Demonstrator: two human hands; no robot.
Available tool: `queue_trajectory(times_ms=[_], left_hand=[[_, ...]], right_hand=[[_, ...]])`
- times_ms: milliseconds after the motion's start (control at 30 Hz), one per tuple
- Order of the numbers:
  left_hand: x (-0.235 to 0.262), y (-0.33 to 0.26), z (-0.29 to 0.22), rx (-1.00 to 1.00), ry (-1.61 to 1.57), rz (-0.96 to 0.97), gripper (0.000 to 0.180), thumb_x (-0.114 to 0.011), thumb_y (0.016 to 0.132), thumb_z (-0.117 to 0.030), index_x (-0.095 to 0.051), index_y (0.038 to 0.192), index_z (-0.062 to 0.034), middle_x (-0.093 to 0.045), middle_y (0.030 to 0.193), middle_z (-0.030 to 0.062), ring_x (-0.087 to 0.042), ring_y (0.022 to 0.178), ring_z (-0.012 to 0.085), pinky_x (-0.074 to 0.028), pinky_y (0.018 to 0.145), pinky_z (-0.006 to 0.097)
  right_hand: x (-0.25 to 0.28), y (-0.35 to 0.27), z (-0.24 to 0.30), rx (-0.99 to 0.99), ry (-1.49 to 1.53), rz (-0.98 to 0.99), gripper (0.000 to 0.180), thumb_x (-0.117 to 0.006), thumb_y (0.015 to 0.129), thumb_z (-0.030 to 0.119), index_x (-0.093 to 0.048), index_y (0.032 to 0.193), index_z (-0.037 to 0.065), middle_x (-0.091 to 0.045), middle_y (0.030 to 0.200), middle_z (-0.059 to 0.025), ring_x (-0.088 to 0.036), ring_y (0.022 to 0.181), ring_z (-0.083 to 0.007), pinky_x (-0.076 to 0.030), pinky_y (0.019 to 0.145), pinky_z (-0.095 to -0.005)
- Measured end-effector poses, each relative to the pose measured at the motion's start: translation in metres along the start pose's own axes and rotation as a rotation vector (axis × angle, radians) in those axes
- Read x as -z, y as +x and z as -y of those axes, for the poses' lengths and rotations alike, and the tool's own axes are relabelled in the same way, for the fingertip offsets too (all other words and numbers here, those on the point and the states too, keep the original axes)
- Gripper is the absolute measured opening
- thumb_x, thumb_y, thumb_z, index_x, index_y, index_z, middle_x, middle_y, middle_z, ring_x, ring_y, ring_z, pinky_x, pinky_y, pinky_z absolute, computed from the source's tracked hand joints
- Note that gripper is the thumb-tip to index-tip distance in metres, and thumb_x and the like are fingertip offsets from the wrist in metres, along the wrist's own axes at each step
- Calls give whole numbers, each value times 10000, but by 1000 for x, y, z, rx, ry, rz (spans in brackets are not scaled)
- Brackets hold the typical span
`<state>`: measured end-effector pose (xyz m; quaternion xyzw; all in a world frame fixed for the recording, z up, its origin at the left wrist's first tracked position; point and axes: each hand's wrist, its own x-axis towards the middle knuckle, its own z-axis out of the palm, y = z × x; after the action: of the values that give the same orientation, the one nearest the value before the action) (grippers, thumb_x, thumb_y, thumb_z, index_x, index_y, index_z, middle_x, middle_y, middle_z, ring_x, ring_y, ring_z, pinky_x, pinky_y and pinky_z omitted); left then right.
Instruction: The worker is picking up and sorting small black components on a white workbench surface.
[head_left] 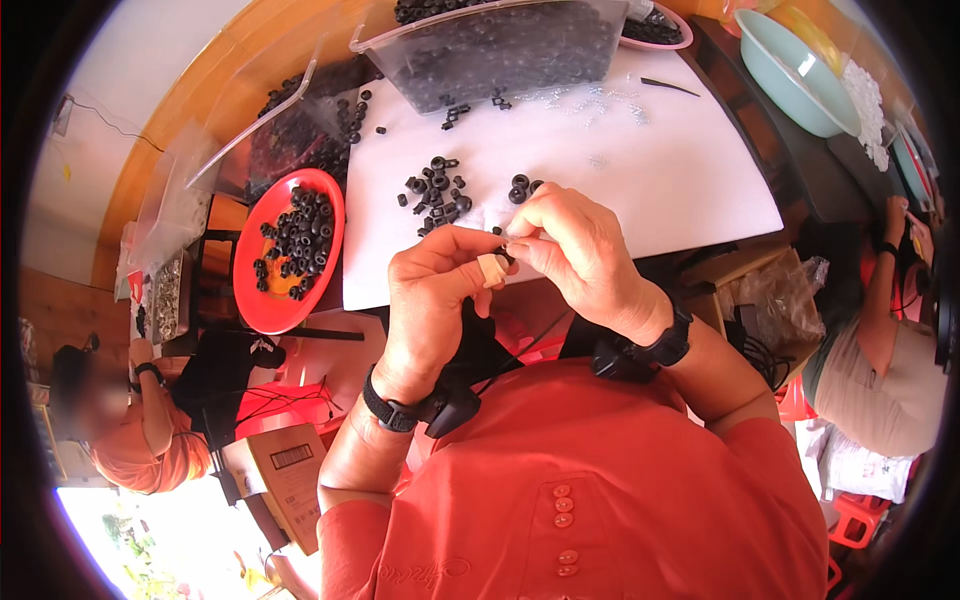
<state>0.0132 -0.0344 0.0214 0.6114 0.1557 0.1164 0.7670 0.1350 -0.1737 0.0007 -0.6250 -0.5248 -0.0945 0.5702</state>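
Observation:
Over the front edge of the white tabletop (690, 190), my two hands meet fingertip to fingertip. My left hand (428, 290) is closed, pinching a small black part (508, 256) mostly covered by the fingers; beige tape (491, 270) wraps its thumb. Thumb and index of my right hand (585, 255) press together at the same part; whatever they pinch is too small to make out. Just beyond the fingers sit a few round black parts (519, 187). A loose pile of small black parts (437, 190) lies to their left.
A red plate (336, 230) of black ring-like parts stands at left. Behind are a clear bin (500, 60) full of black parts and scattered tiny clear pieces (600, 105). A pale green basin (785, 70) is at far right. Other people sit on both sides.

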Motion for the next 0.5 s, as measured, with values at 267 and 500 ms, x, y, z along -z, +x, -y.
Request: queue_trajectory(times_ms=[267, 500], left_hand=[[7, -9, 3, -10, -30, 38, 196, -688, 885, 7, -683, 1081, 14, -683, 840, 51, -543, 605, 69, -431, 532, 199], [14, -10, 3, 32, -118, 62, 181, -701, 901, -22, -680, 1072, 33, -678, 830, 62, -570, 630, 79, -426, 469, 191]], right_hand=[[-3, 4, 4, -53, 51, 72, 191, -729, 830, 17, -544, 867, 49, -567, 760, -70, -564, 642, -255, -443, 573, -355], [-3, 7, 12, -29, 127, 113, 141, -699, 853, 3, -565, 881, 35, -574, 766, -77, -568, 641, -246, -453, 584, -347]])
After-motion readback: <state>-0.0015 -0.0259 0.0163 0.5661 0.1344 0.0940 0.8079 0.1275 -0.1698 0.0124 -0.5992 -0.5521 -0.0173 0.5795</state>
